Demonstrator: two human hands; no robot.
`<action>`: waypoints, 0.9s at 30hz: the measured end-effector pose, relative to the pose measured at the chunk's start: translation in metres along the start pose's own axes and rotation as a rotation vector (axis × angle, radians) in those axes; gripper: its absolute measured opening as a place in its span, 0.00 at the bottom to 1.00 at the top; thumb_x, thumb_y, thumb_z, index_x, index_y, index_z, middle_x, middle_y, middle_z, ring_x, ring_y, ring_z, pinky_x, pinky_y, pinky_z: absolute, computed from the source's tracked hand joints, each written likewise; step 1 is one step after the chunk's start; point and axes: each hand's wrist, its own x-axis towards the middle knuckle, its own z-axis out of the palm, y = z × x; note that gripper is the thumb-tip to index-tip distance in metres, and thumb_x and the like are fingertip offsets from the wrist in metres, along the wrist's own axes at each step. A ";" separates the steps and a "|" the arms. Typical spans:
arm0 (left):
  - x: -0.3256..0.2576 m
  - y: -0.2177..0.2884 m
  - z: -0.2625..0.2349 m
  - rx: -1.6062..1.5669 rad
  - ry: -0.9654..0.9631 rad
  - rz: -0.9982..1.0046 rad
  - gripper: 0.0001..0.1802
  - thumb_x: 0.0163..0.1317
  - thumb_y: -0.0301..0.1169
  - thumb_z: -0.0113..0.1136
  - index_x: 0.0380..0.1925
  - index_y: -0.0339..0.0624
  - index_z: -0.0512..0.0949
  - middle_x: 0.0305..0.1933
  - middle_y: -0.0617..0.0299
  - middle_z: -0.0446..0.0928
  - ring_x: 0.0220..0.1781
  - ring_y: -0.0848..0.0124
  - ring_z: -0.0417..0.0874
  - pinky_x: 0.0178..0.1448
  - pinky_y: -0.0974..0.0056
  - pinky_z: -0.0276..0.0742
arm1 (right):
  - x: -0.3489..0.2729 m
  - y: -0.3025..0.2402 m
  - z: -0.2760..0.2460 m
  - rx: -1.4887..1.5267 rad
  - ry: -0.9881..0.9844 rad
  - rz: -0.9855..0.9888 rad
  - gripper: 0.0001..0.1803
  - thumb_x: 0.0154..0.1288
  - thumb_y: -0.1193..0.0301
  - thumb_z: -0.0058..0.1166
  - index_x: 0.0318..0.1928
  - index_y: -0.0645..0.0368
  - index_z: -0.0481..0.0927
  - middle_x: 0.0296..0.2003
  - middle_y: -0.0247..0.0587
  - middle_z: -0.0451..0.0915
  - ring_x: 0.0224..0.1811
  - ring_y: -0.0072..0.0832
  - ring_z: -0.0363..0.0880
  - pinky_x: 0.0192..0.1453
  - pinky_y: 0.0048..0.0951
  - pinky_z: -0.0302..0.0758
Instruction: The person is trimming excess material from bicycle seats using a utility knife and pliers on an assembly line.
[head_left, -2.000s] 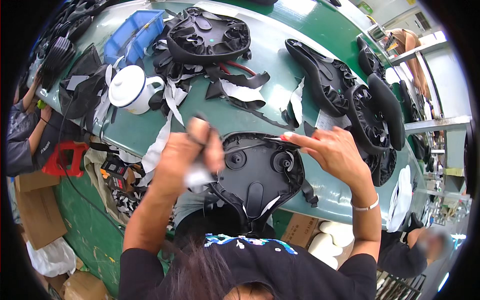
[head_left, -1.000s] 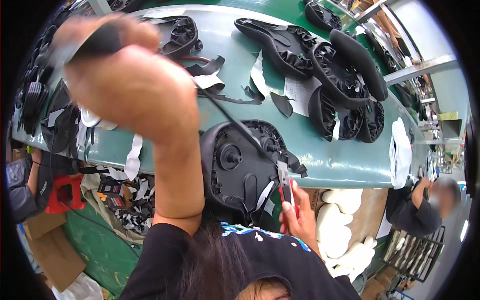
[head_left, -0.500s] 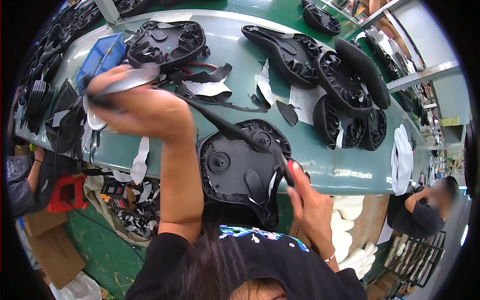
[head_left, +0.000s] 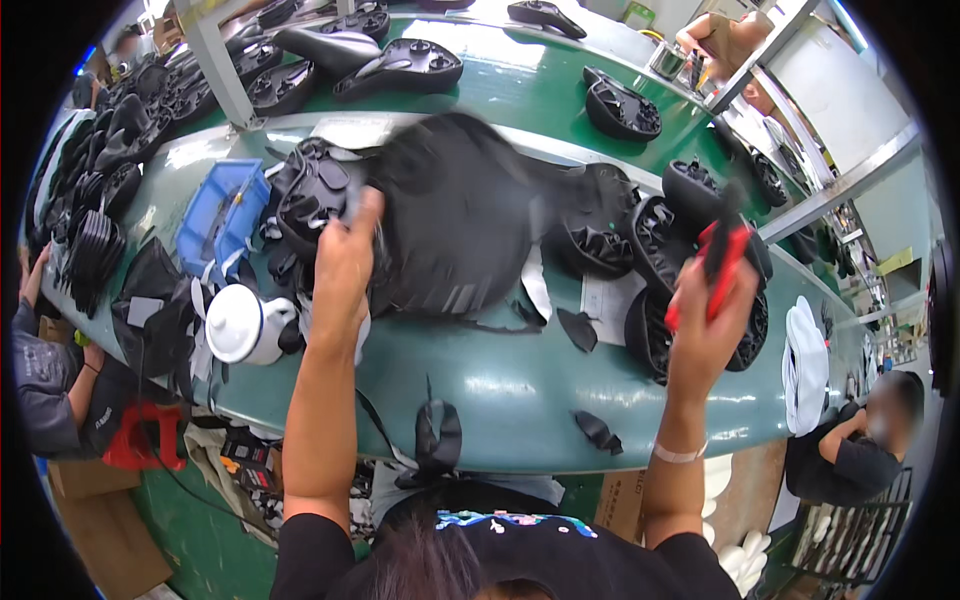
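Observation:
My left hand (head_left: pixel 347 255) is closed on the left edge of a black seat (head_left: pixel 455 215), its thumb on the near side. The seat is lifted over the table, smooth side showing, and smeared by motion. My right hand (head_left: pixel 705 325) grips a red-handled tool (head_left: pixel 728 268) with a dark upper end; blur hides its exact kind. Behind the right hand sit several black seats (head_left: pixel 650 225) with gathered covers. A white lidded mug (head_left: pixel 236 325) stands left of my left forearm. Black scraps (head_left: pixel 598 432) lie at the near table edge.
A blue plastic basket (head_left: pixel 222 215) stands on the left of the green table (head_left: pixel 500 390). Stacked black seats (head_left: pixel 120 150) fill the far left. White folded pieces (head_left: pixel 805 365) lie at the right edge. A metal post (head_left: pixel 215 65) rises behind. Other people sit at both sides.
The seat has gone from the near table edge up and away, turned over from hollow side to smooth side. My right hand has moved right and up with the red-handled tool.

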 end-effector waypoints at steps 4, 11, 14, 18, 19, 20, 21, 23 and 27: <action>0.013 -0.042 0.036 0.416 -0.223 0.508 0.11 0.66 0.33 0.48 0.31 0.38 0.77 0.31 0.58 0.75 0.34 0.72 0.75 0.36 0.68 0.71 | 0.113 0.021 0.091 0.649 -0.007 0.301 0.15 0.59 0.74 0.60 0.45 0.61 0.72 0.30 0.30 0.73 0.27 0.17 0.71 0.29 0.20 0.69; 0.007 -0.078 0.081 0.338 -0.210 0.917 0.16 0.53 0.27 0.66 0.14 0.34 0.70 0.30 0.53 0.76 0.27 0.61 0.78 0.28 0.62 0.73 | 0.271 0.293 0.194 -0.064 0.539 0.596 0.14 0.53 0.71 0.61 0.42 0.59 0.77 0.33 0.41 0.80 0.35 0.40 0.81 0.37 0.41 0.79; 0.016 -0.080 0.066 0.377 -0.110 0.891 0.16 0.51 0.26 0.68 0.14 0.35 0.69 0.27 0.55 0.74 0.23 0.63 0.75 0.26 0.63 0.70 | 0.242 0.326 0.236 -0.029 0.395 0.777 0.16 0.53 0.70 0.61 0.44 0.58 0.78 0.33 0.43 0.81 0.33 0.38 0.82 0.27 0.41 0.80; 0.013 -0.077 0.059 0.413 -0.158 0.785 0.13 0.53 0.28 0.66 0.17 0.36 0.72 0.25 0.57 0.73 0.20 0.63 0.73 0.24 0.62 0.69 | 0.232 0.294 0.246 0.232 0.114 0.773 0.14 0.55 0.70 0.60 0.42 0.61 0.76 0.33 0.42 0.79 0.25 0.33 0.79 0.20 0.32 0.81; 0.016 -0.077 0.064 0.398 -0.168 0.789 0.13 0.53 0.28 0.66 0.17 0.36 0.72 0.25 0.57 0.73 0.20 0.63 0.73 0.24 0.62 0.69 | 0.237 0.284 0.240 0.221 0.127 0.766 0.14 0.55 0.70 0.60 0.42 0.61 0.76 0.33 0.42 0.79 0.25 0.33 0.79 0.20 0.32 0.81; 0.018 -0.077 0.069 0.384 -0.178 0.811 0.13 0.53 0.27 0.66 0.18 0.36 0.72 0.24 0.57 0.73 0.21 0.62 0.73 0.25 0.61 0.69 | 0.242 0.274 0.239 0.397 0.132 0.813 0.14 0.57 0.70 0.60 0.42 0.60 0.75 0.33 0.42 0.78 0.25 0.34 0.79 0.19 0.32 0.81; 0.018 -0.076 0.073 0.377 -0.188 0.826 0.12 0.54 0.27 0.66 0.18 0.36 0.72 0.24 0.57 0.72 0.22 0.61 0.74 0.26 0.61 0.69 | 0.239 0.261 0.238 0.578 0.135 0.863 0.13 0.58 0.69 0.59 0.41 0.60 0.74 0.33 0.41 0.78 0.24 0.35 0.79 0.18 0.32 0.80; 0.019 -0.077 0.071 0.339 -0.163 0.821 0.10 0.56 0.28 0.64 0.22 0.35 0.73 0.26 0.54 0.72 0.27 0.59 0.75 0.31 0.61 0.72 | 0.218 0.214 0.238 0.959 0.116 0.947 0.11 0.60 0.69 0.58 0.41 0.59 0.72 0.32 0.42 0.77 0.25 0.36 0.79 0.20 0.36 0.81; 0.017 -0.085 0.038 0.187 -0.103 0.685 0.11 0.63 0.34 0.57 0.32 0.35 0.74 0.31 0.57 0.75 0.32 0.67 0.76 0.37 0.64 0.72 | 0.102 0.072 0.188 1.159 -0.185 0.897 0.11 0.63 0.67 0.56 0.42 0.58 0.72 0.30 0.38 0.77 0.28 0.30 0.79 0.28 0.31 0.79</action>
